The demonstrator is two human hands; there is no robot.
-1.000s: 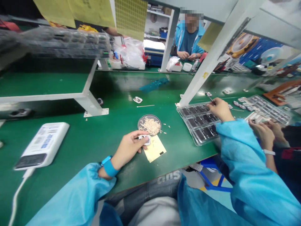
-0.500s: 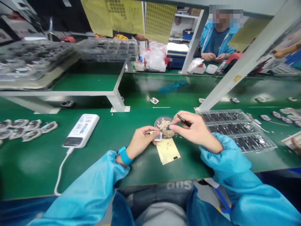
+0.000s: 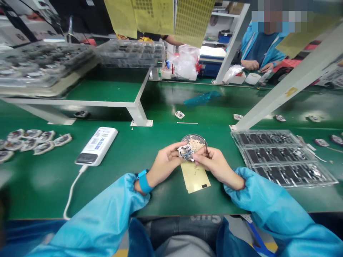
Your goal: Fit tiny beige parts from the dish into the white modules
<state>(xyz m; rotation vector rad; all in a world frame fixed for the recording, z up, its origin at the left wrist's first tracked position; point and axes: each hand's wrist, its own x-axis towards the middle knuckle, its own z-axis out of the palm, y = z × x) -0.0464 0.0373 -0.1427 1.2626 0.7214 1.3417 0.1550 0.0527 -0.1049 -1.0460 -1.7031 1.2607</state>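
My left hand (image 3: 164,162) pinches a small silvery part (image 3: 185,152) just above the green bench. My right hand (image 3: 214,164) is closed on thin dark tweezers (image 3: 206,150), and its fingertips meet the same part. Both hands sit over a yellow sticker sheet (image 3: 195,176) lying flat. Right behind them is a round dish (image 3: 195,141) filled with tiny beige pieces.
A clear tray (image 3: 281,157) of dark parts lies to the right by a slanted white frame leg (image 3: 286,94). A white power bank (image 3: 97,145) with a cable lies to the left, with several round parts (image 3: 32,141) beyond. Another person (image 3: 264,50) works across the bench.
My right hand came back from the clear tray to the dish, then joined my left hand on the small part. The view swung left.
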